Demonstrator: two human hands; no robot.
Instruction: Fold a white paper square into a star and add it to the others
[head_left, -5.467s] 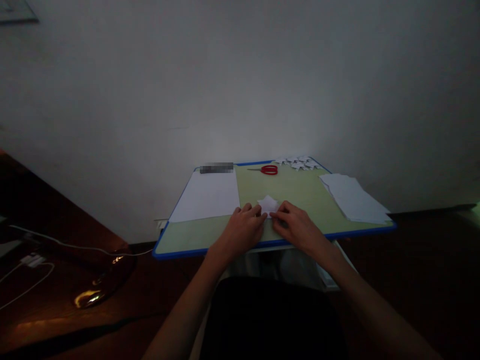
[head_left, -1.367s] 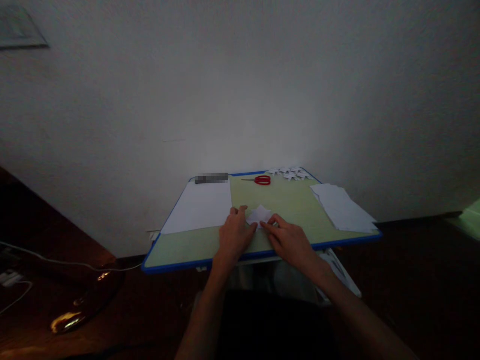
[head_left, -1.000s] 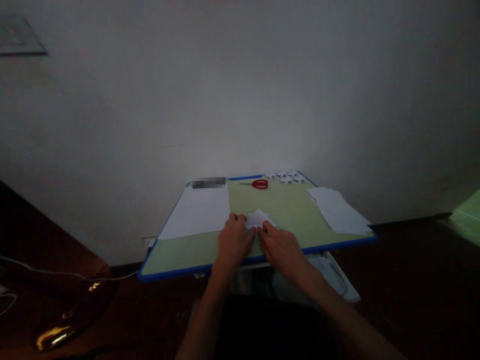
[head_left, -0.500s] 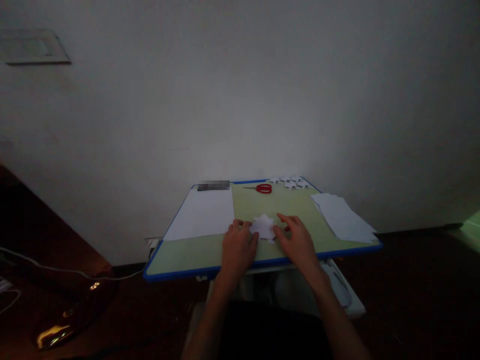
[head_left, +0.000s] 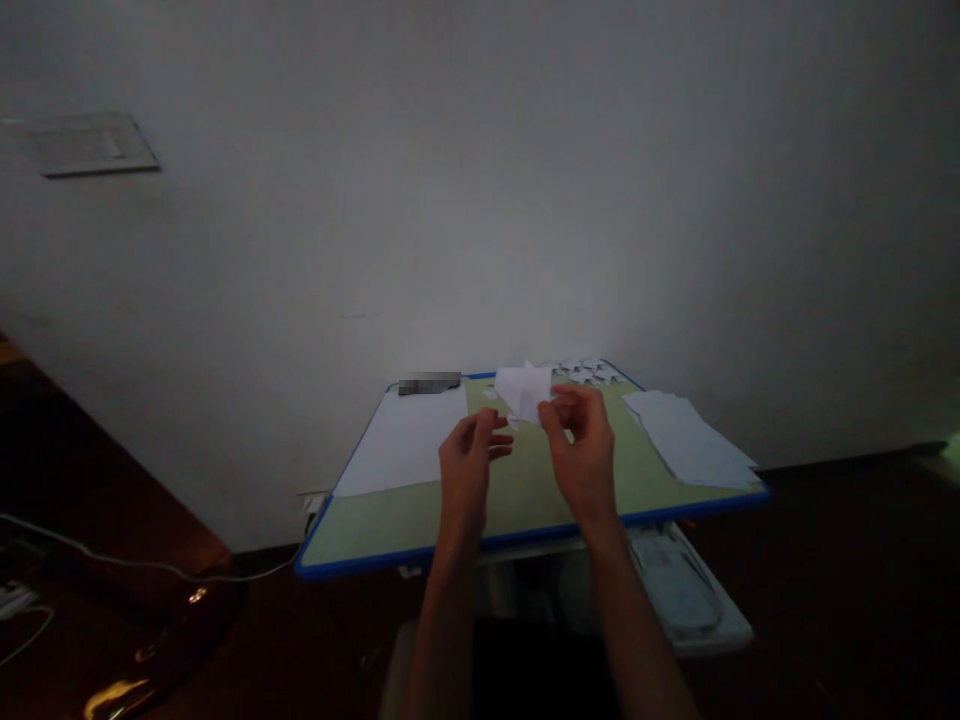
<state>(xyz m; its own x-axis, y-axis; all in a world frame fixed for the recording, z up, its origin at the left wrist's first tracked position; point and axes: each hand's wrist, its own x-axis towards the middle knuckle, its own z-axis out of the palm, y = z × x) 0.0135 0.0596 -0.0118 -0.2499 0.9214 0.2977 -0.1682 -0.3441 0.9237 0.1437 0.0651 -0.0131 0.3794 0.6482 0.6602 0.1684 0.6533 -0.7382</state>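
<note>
Over the green, blue-edged surface we are pinching a small folded white paper shape in the fingers of our right hand, those of our left hand hovering loosely parted just beside it, and too hard a squeeze could be crushing its folds.

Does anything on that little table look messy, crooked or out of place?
Only mildly. The stack of white sheets on the right of the table is fanned, edges unaligned, one corner near the blue rim. The right hand holds a folded paper off the surface. Nothing looks spilled or torn.
</note>
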